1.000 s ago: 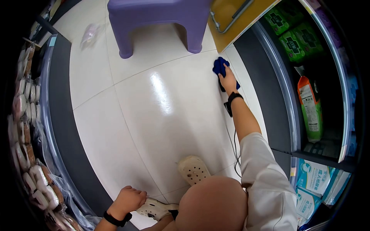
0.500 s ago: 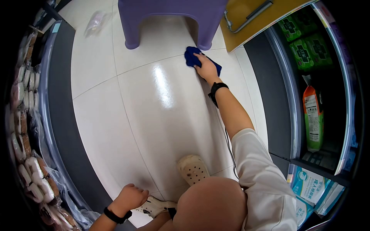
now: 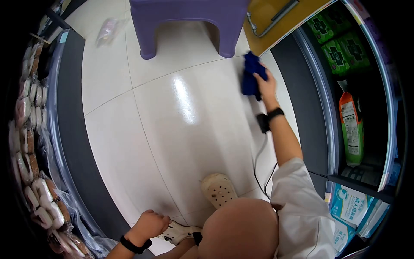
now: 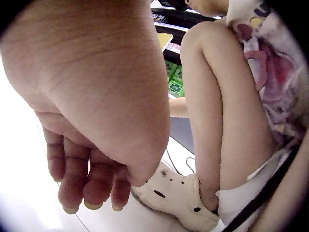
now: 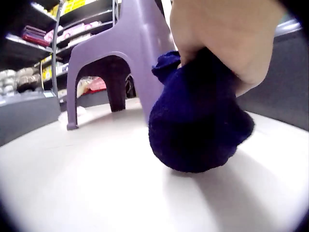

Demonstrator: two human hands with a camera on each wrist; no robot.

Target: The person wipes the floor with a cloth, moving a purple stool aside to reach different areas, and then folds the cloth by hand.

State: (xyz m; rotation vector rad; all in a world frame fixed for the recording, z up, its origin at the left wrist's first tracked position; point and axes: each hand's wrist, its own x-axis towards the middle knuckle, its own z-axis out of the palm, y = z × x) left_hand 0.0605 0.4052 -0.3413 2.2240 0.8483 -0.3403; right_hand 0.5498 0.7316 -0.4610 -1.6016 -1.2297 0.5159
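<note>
My right hand [image 3: 268,88] grips a bunched dark blue cloth [image 3: 250,77] low over the white tiled floor [image 3: 129,125], near the foot of the right-hand shelf. In the right wrist view the cloth [image 5: 198,128] hangs in a rounded bundle under the palm, close over the floor, and some fingertips are hidden in its folds. My left hand [image 3: 150,224] holds nothing and hangs beside a cream clog [image 3: 177,233]. Its fingers [image 4: 72,188] curl loosely downward in the left wrist view.
A purple plastic stool [image 3: 189,11] stands ahead, beside a yellow panel [image 3: 276,26] with a metal handle. Dark shelves [image 3: 302,99] line the right side, and wrapped goods [image 3: 34,142] fill the left. A clear plastic wrapper [image 3: 107,32] lies far left; a cable [image 3: 255,166] trails from the right wrist.
The right hand with the cloth swung left towards the stool leg, then back right to the shelf side. The cloth is now more bunched up. The left hand has barely moved.
</note>
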